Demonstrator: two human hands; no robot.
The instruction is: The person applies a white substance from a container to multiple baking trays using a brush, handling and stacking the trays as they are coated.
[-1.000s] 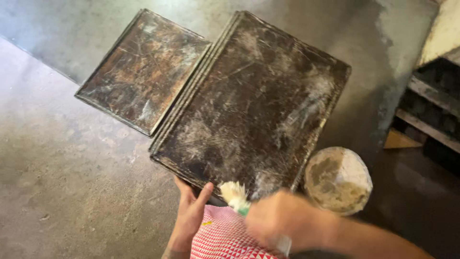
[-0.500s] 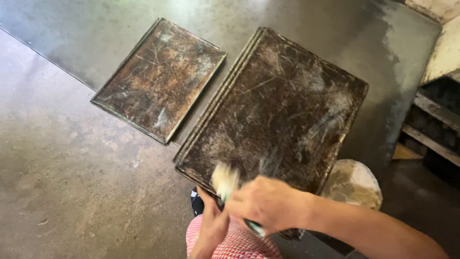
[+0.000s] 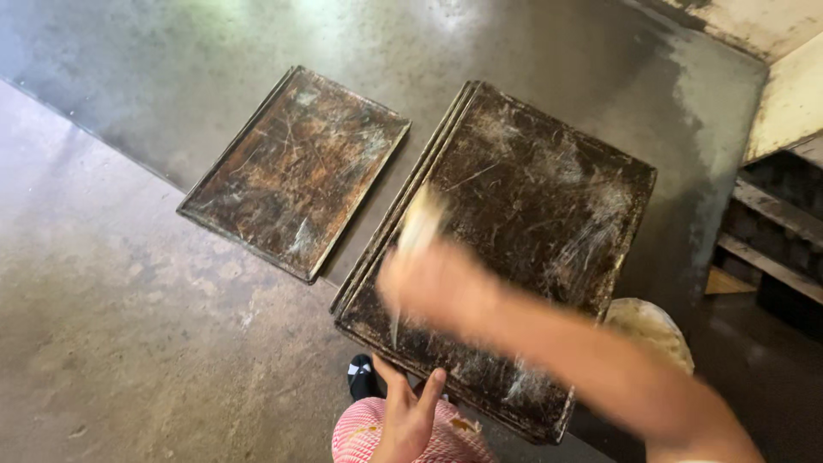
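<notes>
Now, largest first, each placed from the stacked trays:
Floor (image 3: 120,360): bare grey concrete under everything, unchanged.
Stacked trays (image 3: 549,214): dark, scratched, smeared pale; they lie in the same spot as a second ago.
Single tray (image 3: 296,171): flat on the floor just left of the stack, apart from it, not moved.
Pale tub (image 3: 656,330): at the stack's near right corner, partly hidden by the arm.
Right hand (image 3: 437,283): blurred, has swept up from the near edge onto the top tray; fingers wrapped round a pale brush (image 3: 422,225), so the wiping looks well under way.
Left hand (image 3: 410,413): at the near edge; fingers spread, holding nothing.
</notes>
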